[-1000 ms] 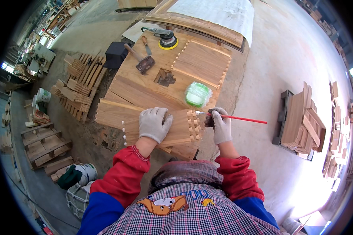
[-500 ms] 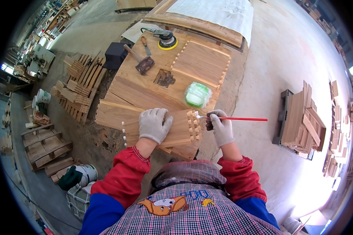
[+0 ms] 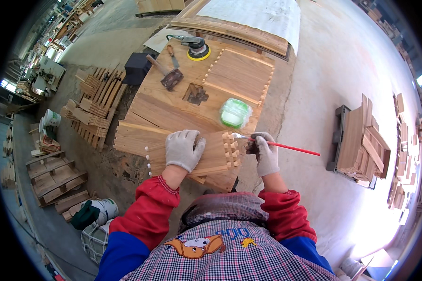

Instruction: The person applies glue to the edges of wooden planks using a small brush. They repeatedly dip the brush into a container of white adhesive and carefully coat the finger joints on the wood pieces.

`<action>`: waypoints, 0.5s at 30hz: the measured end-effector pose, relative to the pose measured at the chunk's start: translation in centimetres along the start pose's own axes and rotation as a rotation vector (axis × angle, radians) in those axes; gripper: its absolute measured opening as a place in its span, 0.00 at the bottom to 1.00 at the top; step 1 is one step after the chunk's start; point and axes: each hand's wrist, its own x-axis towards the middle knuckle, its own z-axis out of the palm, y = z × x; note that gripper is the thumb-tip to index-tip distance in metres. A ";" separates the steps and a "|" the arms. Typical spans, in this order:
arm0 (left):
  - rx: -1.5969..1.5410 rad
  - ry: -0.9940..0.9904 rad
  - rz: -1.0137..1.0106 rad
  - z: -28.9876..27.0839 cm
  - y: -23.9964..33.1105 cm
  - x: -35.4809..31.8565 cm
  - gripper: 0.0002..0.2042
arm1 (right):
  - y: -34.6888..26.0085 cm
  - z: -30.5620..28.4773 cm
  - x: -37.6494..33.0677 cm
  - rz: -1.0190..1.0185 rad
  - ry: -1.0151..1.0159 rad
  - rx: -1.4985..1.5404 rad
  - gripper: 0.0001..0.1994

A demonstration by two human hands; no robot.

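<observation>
My left hand (image 3: 184,151), in a pale work glove, rests over a wooden panel (image 3: 215,157), its fingers bent at the panel's far edge. The panel has finger joints at both ends, with white stuff on the left tips. My right hand (image 3: 266,157), gloved with dark-stained fingertips, pinches a thin brush with a red handle (image 3: 295,149). The brush's whitish tip meets the far corner of the panel's right-hand joints. Just beyond, a white and green tub wrapped in clear plastic (image 3: 235,114) stands on the wooden bench (image 3: 171,105).
Farther up the bench are a mallet (image 3: 172,79), a chisel-like tool (image 3: 173,56), a sander (image 3: 199,50) and a jointed panel (image 3: 240,75). A ragged hole (image 3: 195,94) opens in the benchtop. Pallets (image 3: 56,177) lie left; stacked boards (image 3: 362,145) stand right.
The brush tip has shifted slightly left and away from me, to the joint's far corner, and the handle now slants more. My left hand stays on the panel.
</observation>
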 end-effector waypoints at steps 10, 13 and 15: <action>-0.001 0.010 0.006 0.1 0.0 -0.1 0.13 | 1.0 -0.5 0.6 0.006 0.008 0.105 0.10; -0.002 0.005 0.003 0.1 0.0 -0.1 0.13 | 0.6 -0.4 0.1 0.061 -0.032 0.032 0.10; -0.002 0.008 0.000 0.1 0.0 -0.1 0.13 | -0.1 -0.3 -0.4 0.035 -0.033 0.022 0.09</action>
